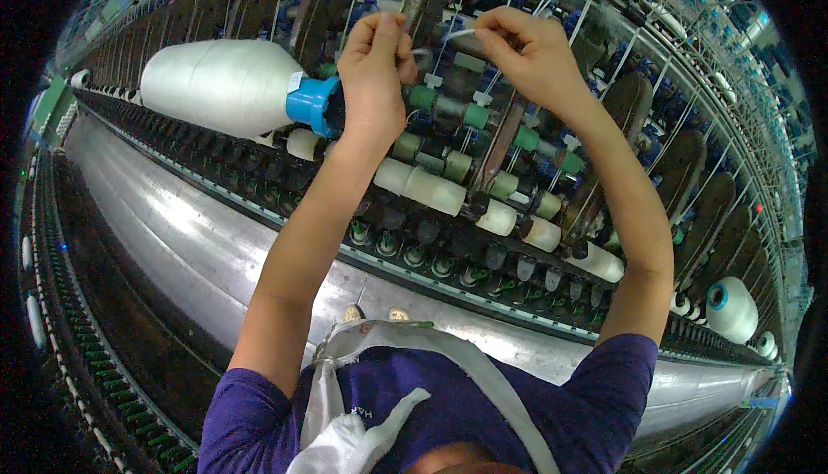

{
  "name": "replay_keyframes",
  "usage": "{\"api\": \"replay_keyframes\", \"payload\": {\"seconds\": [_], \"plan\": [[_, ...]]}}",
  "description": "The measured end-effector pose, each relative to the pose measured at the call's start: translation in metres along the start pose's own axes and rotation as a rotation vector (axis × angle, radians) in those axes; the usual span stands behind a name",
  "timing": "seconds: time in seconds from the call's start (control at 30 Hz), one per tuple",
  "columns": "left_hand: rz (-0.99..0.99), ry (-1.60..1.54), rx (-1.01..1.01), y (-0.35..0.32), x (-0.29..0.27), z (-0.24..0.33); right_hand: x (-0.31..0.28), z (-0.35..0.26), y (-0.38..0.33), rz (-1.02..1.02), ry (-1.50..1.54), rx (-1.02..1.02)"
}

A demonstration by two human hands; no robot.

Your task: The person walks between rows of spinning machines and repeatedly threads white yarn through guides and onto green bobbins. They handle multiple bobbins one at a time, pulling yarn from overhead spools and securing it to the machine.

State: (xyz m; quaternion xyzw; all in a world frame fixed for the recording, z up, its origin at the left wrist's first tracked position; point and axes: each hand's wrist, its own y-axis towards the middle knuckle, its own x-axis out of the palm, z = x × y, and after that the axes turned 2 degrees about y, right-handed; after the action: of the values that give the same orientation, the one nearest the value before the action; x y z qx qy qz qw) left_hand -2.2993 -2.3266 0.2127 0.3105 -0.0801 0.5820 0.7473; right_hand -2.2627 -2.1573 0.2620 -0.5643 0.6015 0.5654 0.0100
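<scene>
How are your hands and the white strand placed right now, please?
Left hand raised and curled, grip unclear. Right hand pinching white strand. Large white bobbin, blue-ended, beside left hand.

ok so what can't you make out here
All in the head view:
End of the white strand in the right hand: hidden by its grip.
Whether it meets the white wisp at the left hand: too thin, faint.
Part of the pale roller row: behind the left forearm.
Backs of the shoes: behind the white band.
</scene>
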Motion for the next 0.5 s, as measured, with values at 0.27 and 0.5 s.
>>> {"api": "replay_keyframes", "payload": {"seconds": [0.27,0.5], "plan": [[-0.214,0.503,-0.013,0.003,0.021,-0.008,-0.002,0.0,-0.001,-0.109,0.079,0.015],[-0.159,1.072,0.781,-0.026,-0.002,0.003,0.002,0.005,0.004,-0.272,0.213,0.078]]}}
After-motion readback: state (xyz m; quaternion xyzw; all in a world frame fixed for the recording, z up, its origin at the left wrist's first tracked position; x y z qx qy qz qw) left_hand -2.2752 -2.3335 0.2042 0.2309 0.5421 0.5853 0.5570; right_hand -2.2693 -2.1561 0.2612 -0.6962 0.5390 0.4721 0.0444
